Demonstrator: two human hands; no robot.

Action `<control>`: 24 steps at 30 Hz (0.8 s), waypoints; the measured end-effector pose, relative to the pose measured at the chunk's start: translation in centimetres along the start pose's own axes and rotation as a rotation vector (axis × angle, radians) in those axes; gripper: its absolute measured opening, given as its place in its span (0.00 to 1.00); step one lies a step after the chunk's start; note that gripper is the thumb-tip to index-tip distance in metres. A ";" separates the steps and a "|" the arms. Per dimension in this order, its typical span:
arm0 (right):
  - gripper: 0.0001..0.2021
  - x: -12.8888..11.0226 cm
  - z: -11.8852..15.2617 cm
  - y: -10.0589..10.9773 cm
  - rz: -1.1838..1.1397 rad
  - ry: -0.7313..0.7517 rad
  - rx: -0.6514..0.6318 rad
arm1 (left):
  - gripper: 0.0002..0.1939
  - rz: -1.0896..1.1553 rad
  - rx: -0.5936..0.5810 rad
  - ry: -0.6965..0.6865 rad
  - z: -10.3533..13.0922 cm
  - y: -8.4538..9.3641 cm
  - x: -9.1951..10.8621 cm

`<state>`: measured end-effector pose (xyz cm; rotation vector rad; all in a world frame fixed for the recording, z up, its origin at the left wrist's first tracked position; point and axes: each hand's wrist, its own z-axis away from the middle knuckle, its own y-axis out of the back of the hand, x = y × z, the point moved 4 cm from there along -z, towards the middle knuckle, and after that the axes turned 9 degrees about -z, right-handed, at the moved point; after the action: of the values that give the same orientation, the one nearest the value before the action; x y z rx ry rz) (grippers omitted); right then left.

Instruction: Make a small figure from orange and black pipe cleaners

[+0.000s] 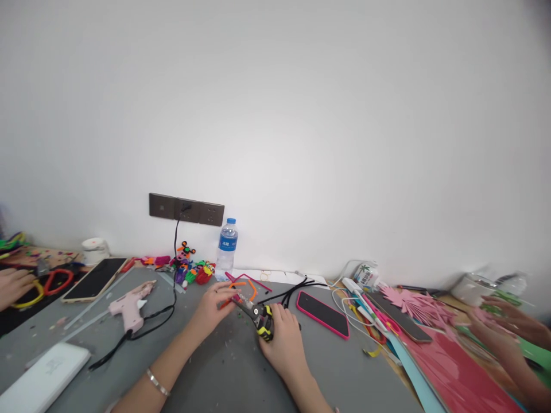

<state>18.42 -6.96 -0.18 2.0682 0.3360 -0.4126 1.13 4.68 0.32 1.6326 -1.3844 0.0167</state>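
Note:
My right hand (pixel 286 338) is wrapped round the black and yellow handles of a pair of pliers (pixel 257 311). The metal jaws point left, towards the fingertips of my left hand (pixel 212 310). Those fingers are pinched on a thin orange pipe cleaner, mostly hidden by them, and a small reddish bit shows at the jaws. Just beyond the fingers lie a bent orange pipe cleaner (pixel 253 289) and a magenta one (pixel 257 281). Several black pipe cleaners (pixel 293 292) lie past my right hand.
On the left are a pink glue gun (pixel 131 307), a white power bank (pixel 45 378) and a phone (pixel 97 279). A water bottle (pixel 228 246) stands by the wall. A pink-edged phone (pixel 322 314) lies right, near red paper (pixel 456 367). Other people's hands work at both sides.

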 end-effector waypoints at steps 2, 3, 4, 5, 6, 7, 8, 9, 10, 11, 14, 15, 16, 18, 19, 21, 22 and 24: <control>0.16 -0.1 -0.2 -0.1 0.014 -0.004 0.002 | 0.13 -0.032 -0.034 -0.014 -0.1 0.1 0.2; 0.15 -0.2 -0.2 -0.1 0.022 -0.010 -0.002 | 0.13 -0.056 -0.051 -0.015 -0.1 0.2 0.4; 0.15 -0.2 -0.2 -0.2 0.031 -0.017 -0.007 | 0.13 -0.083 -0.065 -0.011 -0.1 0.2 0.5; 0.15 -0.2 -0.2 -0.2 0.040 -0.025 -0.012 | 0.13 -0.110 -0.078 -0.002 -0.1 0.2 0.6; 0.15 -0.2 -0.2 -0.2 0.045 -0.033 -0.019 | 0.13 -0.133 -0.089 0.010 -0.1 0.2 0.8; 0.14 -0.2 -0.1 -0.2 0.047 -0.041 -0.029 | 0.13 -0.151 -0.098 0.024 -0.1 0.2 0.9; 0.14 -0.2 -0.1 -0.3 0.046 -0.051 -0.041 | 0.13 -0.165 -0.107 0.038 -0.1 0.1 1.0; 0.14 -0.2 -0.1 -0.3 0.044 -0.061 -0.055 | 0.13 -0.177 -0.116 0.049 0.0 0.1 1.1; 0.13 -0.2 0.0 -0.4 0.042 -0.072 -0.073 | 0.13 -0.189 -0.122 0.059 0.0 0.0 1.2; 0.13 -0.2 0.0 -0.4 0.042 -0.083 -0.092 | 0.13 -0.200 -0.127 0.068 0.0 0.0 1.2; 0.13 -0.1 -0.1 -0.6 0.052 -0.111 -0.151 | 0.13 -0.232 -0.133 0.092 0.1 0.0 1.1; 0.14 0.0 -0.2 -0.7 0.057 -0.120 -0.170 | 0.12 -0.239 -0.132 0.099 0.1 0.0 1.0; 0.13 0.1 -0.2 -0.8 0.066 -0.130 -0.187 | 0.12 -0.245 -0.132 0.104 0.1 0.0 1.0; 0.13 0.3 -0.3 -1.0 0.088 -0.151 -0.215 | 0.12 -0.250 -0.121 0.104 0.2 -0.1 0.9; 0.12 0.4 -0.3 -1.0 0.097 -0.160 -0.224 | 0.12 -0.250 -0.111 0.097 0.2 -0.1 0.9; 0.11 0.6 -0.4 -1.0 0.095 -0.174 -0.226 | 0.12 -0.243 -0.081 0.086 0.2 -0.2 0.9; 0.11 0.6 -0.4 -1.0 0.079 -0.171 -0.213 | 0.12 -0.237 -0.064 0.083 0.2 -0.3 0.8; 0.10 0.7 -0.5 -0.7 0.025 -0.150 -0.151 | 0.11 -0.219 -0.025 0.083 0.2 -0.3 0.7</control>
<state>18.83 -6.15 -0.75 1.8805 0.2435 -0.5083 1.48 4.00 0.36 1.7348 -1.1337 -0.0600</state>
